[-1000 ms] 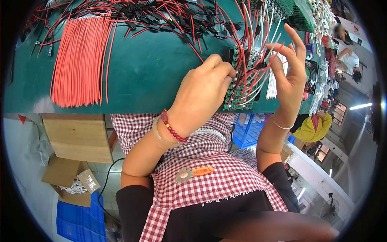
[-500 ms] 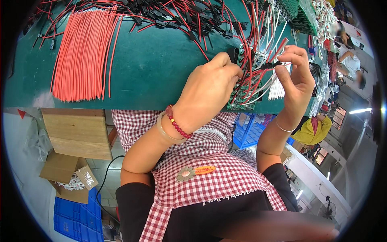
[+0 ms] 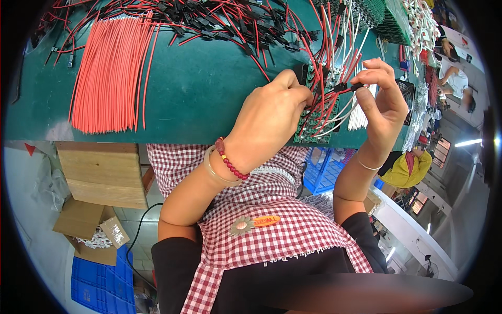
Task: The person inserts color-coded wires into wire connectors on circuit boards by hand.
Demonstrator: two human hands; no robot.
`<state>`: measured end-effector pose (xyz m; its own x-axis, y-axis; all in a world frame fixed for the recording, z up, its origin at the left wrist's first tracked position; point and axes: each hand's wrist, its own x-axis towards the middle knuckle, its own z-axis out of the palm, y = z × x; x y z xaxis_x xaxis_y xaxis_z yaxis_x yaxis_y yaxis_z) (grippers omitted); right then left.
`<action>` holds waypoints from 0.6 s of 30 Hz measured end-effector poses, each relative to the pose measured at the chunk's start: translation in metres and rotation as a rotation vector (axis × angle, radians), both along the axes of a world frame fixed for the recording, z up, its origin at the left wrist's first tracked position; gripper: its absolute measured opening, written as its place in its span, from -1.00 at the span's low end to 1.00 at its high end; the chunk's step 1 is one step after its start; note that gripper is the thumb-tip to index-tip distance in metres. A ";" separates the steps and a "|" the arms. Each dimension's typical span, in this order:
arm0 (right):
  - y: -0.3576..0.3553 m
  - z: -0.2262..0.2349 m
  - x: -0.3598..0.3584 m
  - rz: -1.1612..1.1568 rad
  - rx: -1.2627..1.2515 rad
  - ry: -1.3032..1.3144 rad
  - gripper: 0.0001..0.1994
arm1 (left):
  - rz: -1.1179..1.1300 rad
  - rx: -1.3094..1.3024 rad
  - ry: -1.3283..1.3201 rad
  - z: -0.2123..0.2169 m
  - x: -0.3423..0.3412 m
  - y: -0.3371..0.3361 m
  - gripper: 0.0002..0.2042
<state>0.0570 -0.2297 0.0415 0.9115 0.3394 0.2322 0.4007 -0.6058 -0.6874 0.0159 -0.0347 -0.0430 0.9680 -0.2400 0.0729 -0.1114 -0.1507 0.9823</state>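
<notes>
A row of green circuit boards point(image 3: 320, 126) lies near the table's front edge, with red, black and white wires rising from it. My left hand point(image 3: 277, 107) bends over the boards' left side. Its thumb and index finger are closed at the wires' bases, and what they grip is hidden. To the right, my right hand point(image 3: 386, 97) pinches a small black wire connector point(image 3: 357, 87) between thumb and index finger, its other fingers curled loosely. Red and black leads run from the connector toward the boards. Another black connector point(image 3: 340, 88) sits just left of the fingertips.
Cut red wires point(image 3: 107, 76) lie in a flat bundle at left on the green table point(image 3: 193, 94). Black-connector leads point(image 3: 225, 26) are heaped along the back. White wires point(image 3: 358, 112) lie beside my right hand. Stacked green boards point(image 3: 393, 23) stand at back right. Other people are farther right.
My right fingertips have shifted slightly down and left with the black connector, and the index finger has closed closer to the thumb. The red leads near them have moved. My left hand stays almost still.
</notes>
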 end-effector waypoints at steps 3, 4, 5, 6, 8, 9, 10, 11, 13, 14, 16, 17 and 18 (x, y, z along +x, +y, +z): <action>-0.001 0.004 -0.002 -0.010 0.004 -0.004 -0.83 | -0.025 -0.011 -0.009 0.000 0.002 -0.002 -0.92; 0.002 0.002 -0.003 -0.051 0.046 0.027 -0.83 | -0.004 -0.026 -0.008 -0.001 0.001 -0.001 -0.91; 0.004 0.000 -0.003 -0.092 0.086 0.059 -0.82 | 0.017 -0.041 -0.007 -0.001 0.000 -0.001 -0.91; 0.004 -0.002 -0.002 -0.087 0.092 0.062 -0.82 | 0.022 -0.035 -0.005 -0.001 0.000 0.000 -0.91; 0.003 -0.004 0.000 -0.075 0.070 0.031 -0.81 | 0.079 -0.016 0.038 0.001 0.002 -0.001 -0.90; 0.002 -0.005 0.001 -0.074 0.070 0.031 -0.81 | 0.080 -0.016 0.039 0.001 0.003 -0.002 -0.90; 0.000 -0.005 0.003 -0.045 0.039 0.001 -0.80 | 0.105 -0.001 0.033 0.000 0.004 -0.003 -0.90; -0.001 -0.006 0.003 -0.015 0.009 -0.029 -0.78 | 0.130 0.014 0.027 0.000 0.006 -0.005 -0.90; 0.003 -0.007 0.000 -0.060 0.081 0.027 -0.76 | 0.133 0.002 0.024 -0.002 0.009 -0.009 -0.90; 0.004 -0.008 -0.001 -0.108 0.153 0.081 -0.74 | 0.134 -0.010 0.021 -0.002 0.010 -0.011 -0.90; 0.004 -0.009 -0.001 -0.105 0.147 0.070 -0.73 | 0.137 -0.004 0.019 -0.002 0.010 -0.015 -0.89; 0.003 -0.009 -0.001 -0.104 0.141 0.059 -0.71 | 0.139 0.000 0.017 -0.002 0.011 -0.016 -0.89; 0.002 -0.010 -0.001 -0.107 0.143 0.053 -0.71 | 0.135 0.001 0.011 -0.002 0.011 -0.016 -0.89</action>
<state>0.0564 -0.2275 0.0315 0.9530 0.2067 0.2217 0.3000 -0.5379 -0.7878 0.0271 -0.0505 -0.0447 0.9922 -0.1078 0.0620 -0.0793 -0.1649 0.9831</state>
